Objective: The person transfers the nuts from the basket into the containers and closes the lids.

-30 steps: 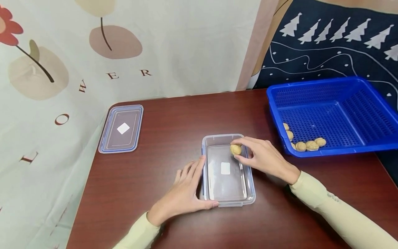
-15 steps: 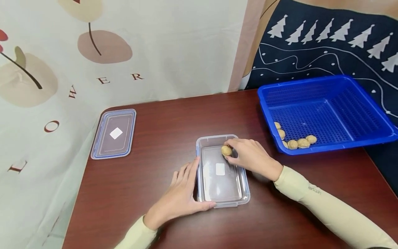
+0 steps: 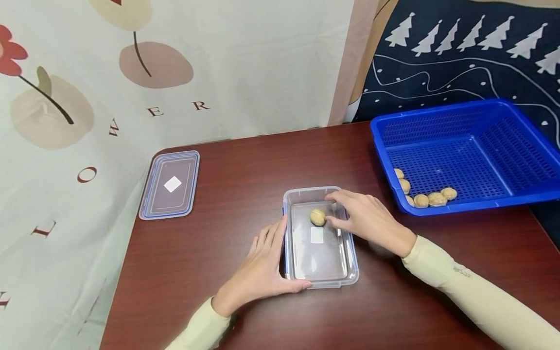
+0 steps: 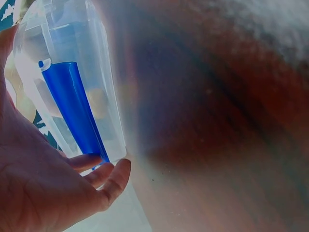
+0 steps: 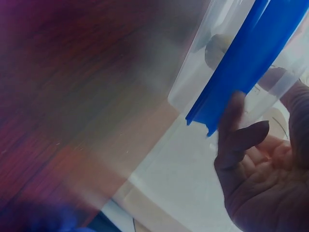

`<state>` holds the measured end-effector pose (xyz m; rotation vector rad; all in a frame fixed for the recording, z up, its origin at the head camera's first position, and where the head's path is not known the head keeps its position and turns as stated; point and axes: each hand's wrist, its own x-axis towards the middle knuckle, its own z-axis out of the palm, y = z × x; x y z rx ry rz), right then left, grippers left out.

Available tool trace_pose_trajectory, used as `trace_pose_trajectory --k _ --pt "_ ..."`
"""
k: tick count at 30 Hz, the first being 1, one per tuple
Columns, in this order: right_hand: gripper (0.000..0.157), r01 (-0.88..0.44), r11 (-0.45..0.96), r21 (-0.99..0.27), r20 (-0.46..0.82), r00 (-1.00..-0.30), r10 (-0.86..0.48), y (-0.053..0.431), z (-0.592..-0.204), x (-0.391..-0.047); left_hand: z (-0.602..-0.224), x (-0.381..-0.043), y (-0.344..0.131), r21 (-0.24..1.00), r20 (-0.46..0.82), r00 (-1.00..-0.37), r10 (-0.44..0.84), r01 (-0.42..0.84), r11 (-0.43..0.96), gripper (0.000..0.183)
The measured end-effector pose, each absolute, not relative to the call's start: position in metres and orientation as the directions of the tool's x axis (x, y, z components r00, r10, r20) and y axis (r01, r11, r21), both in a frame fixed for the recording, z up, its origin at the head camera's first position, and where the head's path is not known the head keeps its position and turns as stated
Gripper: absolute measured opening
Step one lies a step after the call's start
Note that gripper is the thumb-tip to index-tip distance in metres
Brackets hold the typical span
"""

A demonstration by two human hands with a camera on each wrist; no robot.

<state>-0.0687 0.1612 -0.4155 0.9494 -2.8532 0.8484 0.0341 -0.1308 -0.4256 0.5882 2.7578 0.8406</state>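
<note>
Nearby, blue basket point(image 3: 516, 150) of walnuts point(image 3: 437, 199), flat lid point(image 3: 168, 200), both hands point(image 3: 260, 265) point(image 3: 367, 218) loosely spread at clear box point(image 3: 323, 260), lone walnut point(image 3: 317, 217).

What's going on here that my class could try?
A person's left hand rests against a clear container that holds one walnut. The right hand is over its right rim, thumb and fingers parted beside the walnut, not gripping it. More walnuts lie in the blue basket, and a blue-edged lid lies apart on the table.

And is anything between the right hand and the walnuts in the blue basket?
Yes: the near left corner of the blue basket stands between the right hand and the walnuts inside. Above its rim, nothing visible intervenes.
</note>
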Motion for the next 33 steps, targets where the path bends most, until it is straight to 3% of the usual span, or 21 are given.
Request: trace_pose_trajectory --k 12,20,33 --pt "0.052 -0.543 0.635 -0.550 0.264 -0.834 -0.484 0.187 -0.411 -0.056 -0.429 0.032 -0.127 0.563 -0.092 -0.887 0.453 0.329 0.758 0.148" --pt "0.052 -0.515 0.645 -0.564 0.316 -0.857 -0.408 0.197 -0.403 -0.053 -0.429 0.033 -0.132 0.569 -0.040 -0.897 0.440 0.341 0.748 0.150" --pt "0.055 -0.546 0.690 -0.475 0.420 -0.830 -0.368 0.217 -0.387 -0.054 -0.430 0.033 -0.131 0.546 -0.075 -0.894 0.441 0.333 0.768 0.149"
